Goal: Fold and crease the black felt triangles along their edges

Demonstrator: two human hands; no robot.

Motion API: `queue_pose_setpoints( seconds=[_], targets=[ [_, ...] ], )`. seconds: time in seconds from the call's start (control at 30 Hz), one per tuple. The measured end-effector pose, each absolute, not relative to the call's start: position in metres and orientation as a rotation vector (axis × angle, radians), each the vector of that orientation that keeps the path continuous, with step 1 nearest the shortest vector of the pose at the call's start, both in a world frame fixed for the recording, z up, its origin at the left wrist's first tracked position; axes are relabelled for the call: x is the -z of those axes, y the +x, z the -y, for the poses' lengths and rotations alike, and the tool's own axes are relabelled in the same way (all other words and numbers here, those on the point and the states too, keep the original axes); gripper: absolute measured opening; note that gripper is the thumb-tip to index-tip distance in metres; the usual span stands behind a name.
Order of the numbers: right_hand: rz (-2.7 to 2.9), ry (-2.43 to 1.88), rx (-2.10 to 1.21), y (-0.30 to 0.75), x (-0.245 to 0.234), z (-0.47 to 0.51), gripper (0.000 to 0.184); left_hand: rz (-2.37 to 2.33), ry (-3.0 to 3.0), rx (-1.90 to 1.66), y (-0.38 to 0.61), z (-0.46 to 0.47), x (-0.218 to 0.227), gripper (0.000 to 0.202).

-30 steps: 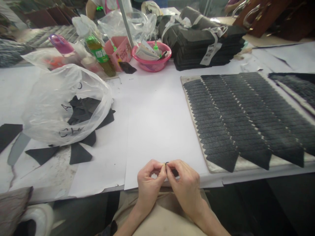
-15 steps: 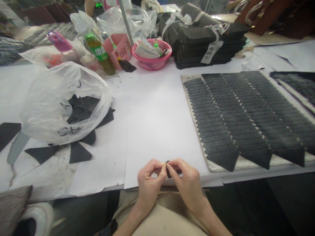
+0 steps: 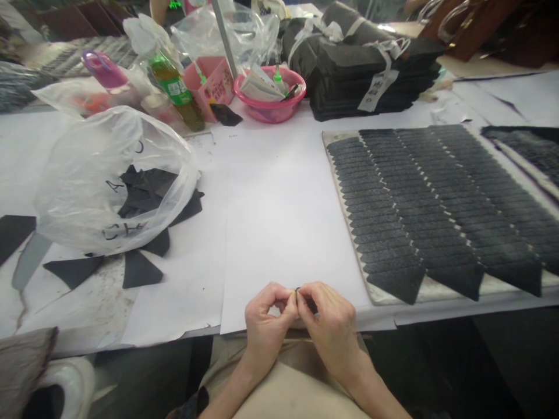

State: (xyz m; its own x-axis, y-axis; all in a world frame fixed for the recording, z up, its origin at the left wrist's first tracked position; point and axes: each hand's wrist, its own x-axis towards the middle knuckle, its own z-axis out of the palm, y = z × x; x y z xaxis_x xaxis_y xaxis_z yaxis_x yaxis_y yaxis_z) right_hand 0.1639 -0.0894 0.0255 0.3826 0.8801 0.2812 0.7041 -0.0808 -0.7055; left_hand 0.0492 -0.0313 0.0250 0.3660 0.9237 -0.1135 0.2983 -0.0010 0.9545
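My left hand (image 3: pixel 268 314) and my right hand (image 3: pixel 332 317) meet at the table's front edge, thumbs and forefingers pinched together. Between the fingertips is a small black piece (image 3: pixel 311 304), perhaps leather or fabric. Both hands grip it, and the fingers cover most of it, so its full shape is hidden. To the right lies a board (image 3: pixel 379 297) covered in overlapping rows of black pointed strips (image 3: pixel 437 209). On the left, an open clear plastic bag (image 3: pixel 78 186) has black cut pieces (image 3: pixel 146 189) in its mouth, and several more lie in front of it.
Along the back stand a green-labelled bottle (image 3: pixel 177 90), a pink box (image 3: pixel 213 81), a pink basin (image 3: pixel 271 113) with small items, and a tied black stack (image 3: pixel 362 75). A metal pole (image 3: pixel 224 38) rises behind. White paper (image 3: pixel 275 203) covers the table between bag and board.
My right thumb and fingers have closed further over the black piece, so less of it shows at the fingertips. My left hand stays nearly still.
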Motion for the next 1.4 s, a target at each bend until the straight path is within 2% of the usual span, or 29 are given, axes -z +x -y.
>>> queue_pose_setpoints(
  seconds=[0.63,1.4],
  targets=[
    [1.489,-1.715,-0.314,0.175,-0.020,0.090,0.012,-1.137,1.184,-0.654,0.051,0.033,-0.022,0.013],
    [1.569,-1.766,-0.193,0.168,-0.016,0.096,0.011,-1.108,1.130,-0.632,0.053,0.031,-0.017,0.015]
  ],
)
